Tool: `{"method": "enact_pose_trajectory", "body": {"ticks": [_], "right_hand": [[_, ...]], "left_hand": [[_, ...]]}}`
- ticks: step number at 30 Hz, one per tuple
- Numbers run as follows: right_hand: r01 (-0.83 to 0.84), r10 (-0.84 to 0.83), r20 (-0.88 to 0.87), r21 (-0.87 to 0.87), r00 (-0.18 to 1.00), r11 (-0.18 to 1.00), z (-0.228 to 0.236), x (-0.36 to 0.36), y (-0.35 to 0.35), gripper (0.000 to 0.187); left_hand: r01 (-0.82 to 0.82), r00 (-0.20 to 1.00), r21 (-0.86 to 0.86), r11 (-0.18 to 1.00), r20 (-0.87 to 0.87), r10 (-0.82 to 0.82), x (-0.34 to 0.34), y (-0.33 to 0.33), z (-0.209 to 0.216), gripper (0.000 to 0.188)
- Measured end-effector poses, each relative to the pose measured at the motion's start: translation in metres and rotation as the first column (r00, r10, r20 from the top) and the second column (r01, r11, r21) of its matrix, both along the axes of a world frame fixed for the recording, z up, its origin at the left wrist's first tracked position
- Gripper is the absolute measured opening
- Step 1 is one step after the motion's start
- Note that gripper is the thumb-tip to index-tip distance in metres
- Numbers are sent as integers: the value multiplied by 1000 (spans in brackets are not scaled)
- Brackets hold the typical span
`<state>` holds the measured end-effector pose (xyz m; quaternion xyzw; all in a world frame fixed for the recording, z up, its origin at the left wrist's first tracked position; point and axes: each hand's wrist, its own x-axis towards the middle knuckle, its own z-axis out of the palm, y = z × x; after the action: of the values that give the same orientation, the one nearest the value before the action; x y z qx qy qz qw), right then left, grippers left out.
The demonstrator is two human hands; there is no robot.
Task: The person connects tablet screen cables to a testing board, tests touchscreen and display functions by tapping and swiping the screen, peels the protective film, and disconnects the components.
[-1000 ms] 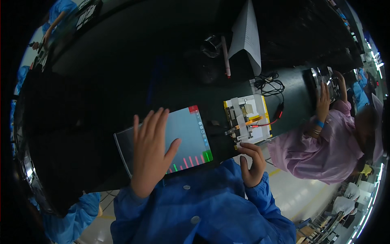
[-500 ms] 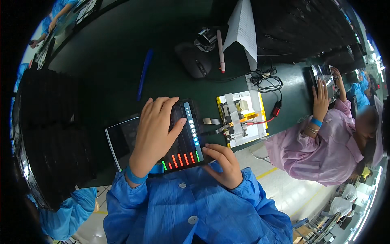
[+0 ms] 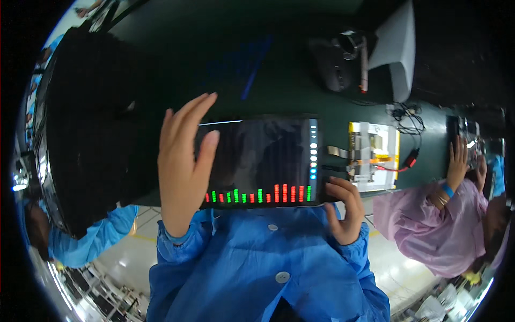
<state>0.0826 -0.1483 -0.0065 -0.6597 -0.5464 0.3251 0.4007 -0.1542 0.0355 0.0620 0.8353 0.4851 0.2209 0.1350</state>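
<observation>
A dark display panel [image 3: 257, 155] lies in front of me, lit with red and green bars along its near edge and a column of round icons on its right. Over its left end is my left hand [image 3: 185, 166], fingers stretched and thumb apart, holding nothing. My right hand [image 3: 347, 209] is at the panel's near right corner with bent fingers and the thumb apart; I cannot tell whether the fingertips touch the edge. Beyond that corner lies a white and yellow battery-like board assembly [image 3: 390, 153], taped, with flat ribbon cables reaching toward the panel.
A blue pen [image 3: 256, 70] lies behind the panel. Farther right are a black mouse [image 3: 333, 70], a pink pen [image 3: 364, 67] and a folded paper sheet [image 3: 399, 53]. A red connector [image 3: 411, 159] joins coiled black cable. A co-worker in pink [image 3: 437, 225] works at right.
The view has turned, shifting the scene rightward. The panel now sits square to me. My left hand has moved toward its left end, uncovering more bars; my right hand has shifted outward from the corner.
</observation>
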Motion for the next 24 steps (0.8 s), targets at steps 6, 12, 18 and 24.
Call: {"method": "enact_pose_trajectory", "body": {"ticks": [6,12,18,24], "right_hand": [[53,-53,-6,-9,999,999,3,-2,8,23],[212,-223,-260,-67,940,975,6,1,-2,16],[451,-372,-630,-39,682,892,-5,43,-28,24],[556,-458,-573,-5,680,831,6,69,-43,18]], "left_hand": [[-116,987,-79,990,102,124,-48,-44,-21,54],[-42,998,-223,974,29,50,-30,-70,-41,77],[70,997,-242,968,-23,-78,-20,-60,-33,78],[81,986,-266,960,-119,-116,-19,-57,-31,78]]}}
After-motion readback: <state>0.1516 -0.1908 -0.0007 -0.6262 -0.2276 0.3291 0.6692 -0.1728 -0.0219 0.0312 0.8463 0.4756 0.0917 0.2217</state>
